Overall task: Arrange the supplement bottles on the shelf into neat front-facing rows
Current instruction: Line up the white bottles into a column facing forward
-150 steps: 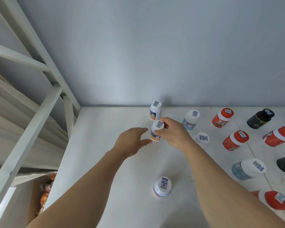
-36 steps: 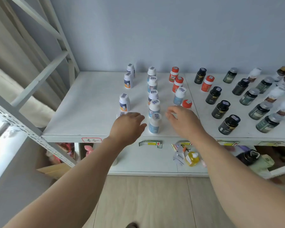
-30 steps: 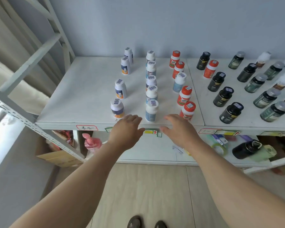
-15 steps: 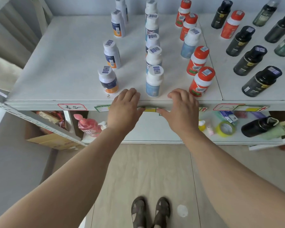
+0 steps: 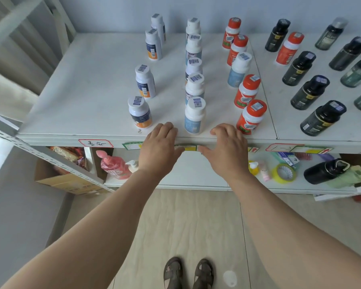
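Observation:
Supplement bottles stand upright in rows running front to back on the white shelf [image 5: 88,97]. A white bottle with a blue label [image 5: 194,115] heads the middle row at the front edge. Left of it stands a white bottle with an orange and navy label [image 5: 139,112], right of it a red-capped bottle [image 5: 251,116]. My left hand [image 5: 159,147] and my right hand [image 5: 227,149] hover palm down over the shelf's front edge, on either side of the blue-label bottle. Their fingers are relaxed and hold nothing.
Dark bottles [image 5: 321,117] fill rows on the right part of the shelf. The lower shelf holds a pink pump bottle [image 5: 113,165], a roll of yellow tape [image 5: 284,173] and a black flask [image 5: 325,171]. A cardboard box [image 5: 67,180] sits low left. My sandalled feet [image 5: 188,272] stand on the floor.
Both hands have drawn back from the bottles deep on the shelf to its front edge. The view has pulled away, and whole rows and the floor now show.

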Demonstrator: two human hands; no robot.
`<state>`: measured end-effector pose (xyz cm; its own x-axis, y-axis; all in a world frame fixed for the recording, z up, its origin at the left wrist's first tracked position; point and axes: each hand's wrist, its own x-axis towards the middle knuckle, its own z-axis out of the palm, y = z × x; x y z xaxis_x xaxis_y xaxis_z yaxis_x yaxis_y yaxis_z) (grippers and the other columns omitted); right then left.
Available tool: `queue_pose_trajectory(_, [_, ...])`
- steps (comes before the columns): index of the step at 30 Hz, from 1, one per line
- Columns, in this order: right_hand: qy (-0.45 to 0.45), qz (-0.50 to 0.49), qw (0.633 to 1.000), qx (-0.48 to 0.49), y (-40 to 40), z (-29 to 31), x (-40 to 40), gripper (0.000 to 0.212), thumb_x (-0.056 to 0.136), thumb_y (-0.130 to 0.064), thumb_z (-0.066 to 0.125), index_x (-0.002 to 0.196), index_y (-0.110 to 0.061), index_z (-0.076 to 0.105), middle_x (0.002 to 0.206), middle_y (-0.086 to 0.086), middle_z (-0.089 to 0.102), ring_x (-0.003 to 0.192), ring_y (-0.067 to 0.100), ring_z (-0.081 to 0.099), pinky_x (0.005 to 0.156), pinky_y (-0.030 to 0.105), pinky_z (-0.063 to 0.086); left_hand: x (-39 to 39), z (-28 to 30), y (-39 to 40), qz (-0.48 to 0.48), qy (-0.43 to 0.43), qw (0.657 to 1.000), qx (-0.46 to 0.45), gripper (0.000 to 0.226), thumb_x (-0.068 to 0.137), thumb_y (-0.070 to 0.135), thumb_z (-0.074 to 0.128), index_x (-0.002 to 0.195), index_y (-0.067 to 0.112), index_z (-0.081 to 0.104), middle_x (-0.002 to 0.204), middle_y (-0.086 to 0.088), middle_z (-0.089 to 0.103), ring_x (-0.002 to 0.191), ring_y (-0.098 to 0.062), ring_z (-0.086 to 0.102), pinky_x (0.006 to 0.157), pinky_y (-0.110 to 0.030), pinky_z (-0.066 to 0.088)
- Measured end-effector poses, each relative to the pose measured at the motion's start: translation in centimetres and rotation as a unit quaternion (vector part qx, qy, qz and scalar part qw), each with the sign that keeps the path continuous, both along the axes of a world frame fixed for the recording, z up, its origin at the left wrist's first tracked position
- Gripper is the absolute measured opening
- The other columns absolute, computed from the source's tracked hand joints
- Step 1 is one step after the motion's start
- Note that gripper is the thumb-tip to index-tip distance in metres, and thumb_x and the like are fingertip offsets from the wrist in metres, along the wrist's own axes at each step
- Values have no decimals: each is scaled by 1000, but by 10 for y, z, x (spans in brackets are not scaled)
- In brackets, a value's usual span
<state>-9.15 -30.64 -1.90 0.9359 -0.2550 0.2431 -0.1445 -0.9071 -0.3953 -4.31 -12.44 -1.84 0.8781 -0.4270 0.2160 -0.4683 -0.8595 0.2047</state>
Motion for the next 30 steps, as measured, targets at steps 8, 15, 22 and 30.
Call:
queue_pose_trajectory(8, [33,49,970,235,-1,73,20,62,84,-44,67,137,-20,45,140,-3,47,127,14,43,91,20,30,-3,33,-17,57,167,981,-82,67,91,44,58,148,18,33,152,3,34,141,-14,27,111,-30,27])
queue_pose_trajectory(15, [145,116,949,254,1,98,48,49,83,-33,71,128,-27,52,121,-7,62,105,10,55,80,23,35,8,36,-26,59,200,970,-128,58,89,41,61,140,21,44,140,5,48,131,-14,40,102,-30,37])
queue_pose_trajectory(22, [137,69,956,250,4,121,49,44,81,-43,71,119,-25,59,109,-10,66,97,12,61,78,26,44,20,59,-19,7,230,964,-136,54,84,50,64,132,26,53,131,5,57,120,-15,49,94,-29,40])
queue_pose_trajectory(30, [106,29,964,243,9,150,41,43,81,-48,71,114,-21,60,102,-11,62,91,10,58,72,26,43,32,85,-6,-37,359,921,-147,50,75,64,66,121,44,60,121,13,64,107,-15,60,91,-31,49])
